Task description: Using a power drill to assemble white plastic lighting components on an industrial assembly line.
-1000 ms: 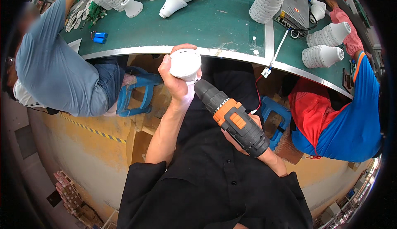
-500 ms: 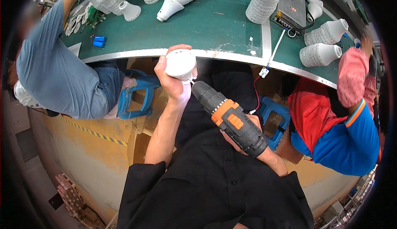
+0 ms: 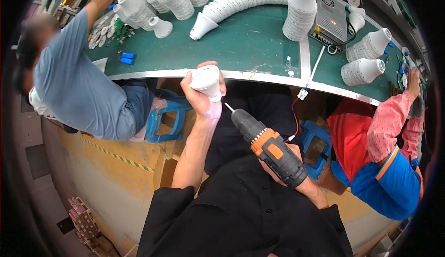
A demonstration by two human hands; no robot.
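My left hand (image 3: 200, 102) is wrapped round a white plastic cone-shaped housing (image 3: 206, 81), held just off the near edge of the bench. My right hand (image 3: 271, 171) grips a black cordless drill (image 3: 269, 146) with orange parts; most of the fingers are hidden behind its body. A thin metal bit (image 3: 229, 106) sticks out of the chuck toward the housing, with a small gap between them. Light falls on my left wrist below the housing.
The green bench (image 3: 176, 55) carries stacks of white housings (image 3: 300, 18) and a long curved row of them (image 3: 245, 4). A metal power supply (image 3: 330, 20) stands at the right, with a cable hanging over the edge. Co-workers sit on both sides, near blue stools (image 3: 164, 122).
The drill bit has drawn away from the housing, leaving a gap. My left hand has tilted the housing, showing more of its side. The whole view has shifted slightly.
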